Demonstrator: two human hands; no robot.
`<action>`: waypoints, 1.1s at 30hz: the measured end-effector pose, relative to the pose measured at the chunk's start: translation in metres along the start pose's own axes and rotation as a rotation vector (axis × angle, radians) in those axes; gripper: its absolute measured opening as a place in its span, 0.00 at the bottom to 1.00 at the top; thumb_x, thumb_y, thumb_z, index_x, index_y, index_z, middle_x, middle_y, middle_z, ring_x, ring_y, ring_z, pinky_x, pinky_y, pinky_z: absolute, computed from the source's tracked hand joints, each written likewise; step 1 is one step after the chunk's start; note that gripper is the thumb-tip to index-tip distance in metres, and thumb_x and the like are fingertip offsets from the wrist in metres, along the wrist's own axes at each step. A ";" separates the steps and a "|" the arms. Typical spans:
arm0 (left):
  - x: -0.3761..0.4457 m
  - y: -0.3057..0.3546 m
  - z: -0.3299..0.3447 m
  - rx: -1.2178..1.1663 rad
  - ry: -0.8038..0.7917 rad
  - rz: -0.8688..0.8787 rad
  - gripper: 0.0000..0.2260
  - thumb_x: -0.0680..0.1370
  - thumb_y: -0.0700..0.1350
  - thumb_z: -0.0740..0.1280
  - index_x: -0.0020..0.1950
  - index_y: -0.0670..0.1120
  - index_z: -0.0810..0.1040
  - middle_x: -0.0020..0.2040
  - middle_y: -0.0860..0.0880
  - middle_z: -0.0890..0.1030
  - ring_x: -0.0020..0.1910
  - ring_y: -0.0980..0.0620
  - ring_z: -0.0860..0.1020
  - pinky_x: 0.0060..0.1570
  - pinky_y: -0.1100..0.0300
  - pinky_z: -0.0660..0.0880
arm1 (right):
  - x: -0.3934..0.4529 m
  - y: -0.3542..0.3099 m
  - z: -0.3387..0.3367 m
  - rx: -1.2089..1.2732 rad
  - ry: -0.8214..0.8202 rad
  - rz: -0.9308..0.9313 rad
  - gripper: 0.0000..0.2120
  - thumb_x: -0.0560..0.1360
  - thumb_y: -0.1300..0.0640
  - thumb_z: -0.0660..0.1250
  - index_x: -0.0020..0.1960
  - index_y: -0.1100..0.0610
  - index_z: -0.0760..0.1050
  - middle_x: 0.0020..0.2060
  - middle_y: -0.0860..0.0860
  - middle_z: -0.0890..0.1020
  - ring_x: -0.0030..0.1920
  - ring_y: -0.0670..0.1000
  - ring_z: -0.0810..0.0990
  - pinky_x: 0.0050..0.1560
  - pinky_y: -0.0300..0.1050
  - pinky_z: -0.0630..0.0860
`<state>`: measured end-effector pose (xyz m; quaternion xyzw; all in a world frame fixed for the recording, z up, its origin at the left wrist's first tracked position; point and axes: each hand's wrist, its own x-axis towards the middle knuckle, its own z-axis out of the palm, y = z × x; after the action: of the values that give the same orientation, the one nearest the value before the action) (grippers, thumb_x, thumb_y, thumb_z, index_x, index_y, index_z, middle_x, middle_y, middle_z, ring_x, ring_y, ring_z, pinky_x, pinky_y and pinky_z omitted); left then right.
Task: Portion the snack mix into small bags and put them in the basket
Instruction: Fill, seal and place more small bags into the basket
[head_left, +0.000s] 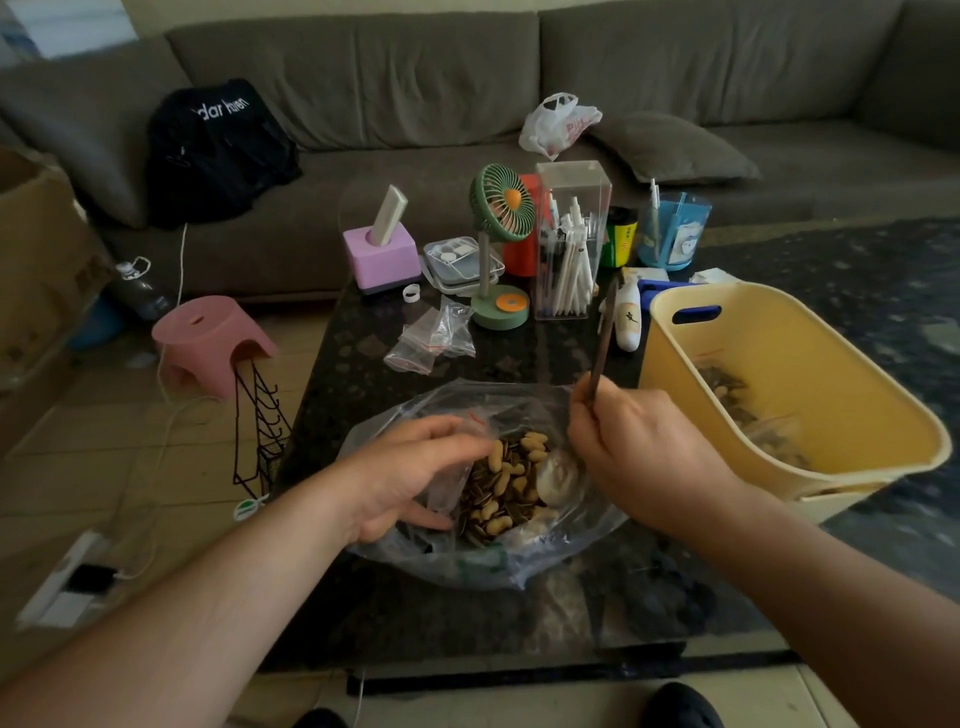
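Head view looks down at a dark tabletop where a large clear bag of snack mix lies open between both hands. The left hand has its grip curled round a small bag, holding the mouth open at the left edge of the peanuts and seeds. The right hand is clamped on a long scoop handle that rises up and away, tilted slightly right; its pale bowl sits in the mix just right of the small bag. The coming move is likely a short carry leftward, bowl to bag mouth. The yellow basket, already holding some filled bags, stands to the right, nearer the right hand. Spare empty bags lie farther back.
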<state>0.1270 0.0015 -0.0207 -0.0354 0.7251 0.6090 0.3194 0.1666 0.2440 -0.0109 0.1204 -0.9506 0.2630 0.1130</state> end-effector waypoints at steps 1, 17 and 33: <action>0.000 0.000 0.001 0.002 0.000 -0.004 0.07 0.78 0.52 0.75 0.55 0.57 0.88 0.64 0.59 0.81 0.66 0.55 0.76 0.62 0.34 0.79 | 0.000 -0.001 0.003 -0.009 0.002 -0.010 0.10 0.85 0.51 0.58 0.46 0.52 0.72 0.31 0.46 0.77 0.29 0.46 0.76 0.33 0.53 0.76; -0.001 0.002 0.004 -0.093 0.033 -0.065 0.11 0.79 0.51 0.74 0.61 0.55 0.84 0.64 0.52 0.82 0.64 0.49 0.77 0.58 0.38 0.81 | 0.007 -0.011 0.003 -0.048 0.039 -0.107 0.08 0.85 0.51 0.57 0.47 0.49 0.70 0.33 0.45 0.76 0.31 0.45 0.76 0.33 0.50 0.76; 0.008 0.000 0.014 -0.138 -0.040 0.016 0.16 0.79 0.52 0.73 0.64 0.49 0.86 0.55 0.48 0.88 0.57 0.52 0.82 0.52 0.57 0.80 | 0.003 -0.017 0.017 -0.046 -0.105 -0.173 0.06 0.84 0.48 0.55 0.48 0.44 0.64 0.34 0.42 0.72 0.33 0.43 0.73 0.35 0.39 0.66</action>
<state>0.1270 0.0169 -0.0251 -0.0395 0.6750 0.6609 0.3256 0.1663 0.2207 -0.0162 0.2133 -0.9470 0.2236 0.0879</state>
